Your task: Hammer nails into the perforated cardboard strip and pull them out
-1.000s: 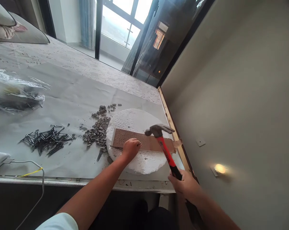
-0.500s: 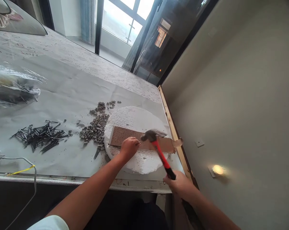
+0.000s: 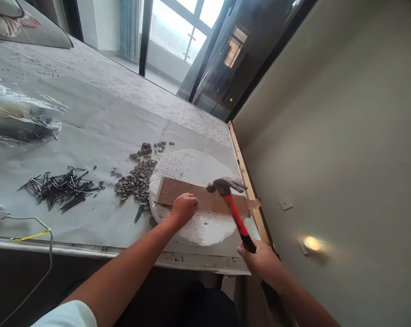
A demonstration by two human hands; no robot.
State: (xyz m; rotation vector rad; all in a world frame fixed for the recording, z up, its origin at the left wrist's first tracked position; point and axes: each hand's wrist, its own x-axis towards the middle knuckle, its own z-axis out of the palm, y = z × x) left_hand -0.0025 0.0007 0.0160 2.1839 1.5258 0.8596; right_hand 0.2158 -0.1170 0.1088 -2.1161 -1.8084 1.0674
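My right hand [image 3: 261, 259] is wrapped round the black grip of a claw hammer [image 3: 237, 218] with a red and black handle. Its metal head is raised just right of my left hand [image 3: 184, 208]. The fingers of that hand pinch a nail [image 3: 196, 203], of which only a small dark bit shows, over a brown board [image 3: 178, 190] dotted with rows of small holes. Under the board lies a round white foam slab [image 3: 205, 231]. Smooth brown covering, torn at the end, spans the board's right part.
Left of the slab are grey rubble bits [image 3: 135, 181] and a heap of nails [image 3: 60, 186]. A clear plastic bag [image 3: 24, 118] lies far left, with a white cable [image 3: 31, 218] nearer me. A wooden strip [image 3: 241, 159] runs along the wall [image 3: 344, 136] at right.
The hammer head has shifted up and to the right, away from my left hand. My left hand stays on the board, and the whole view has moved slightly.
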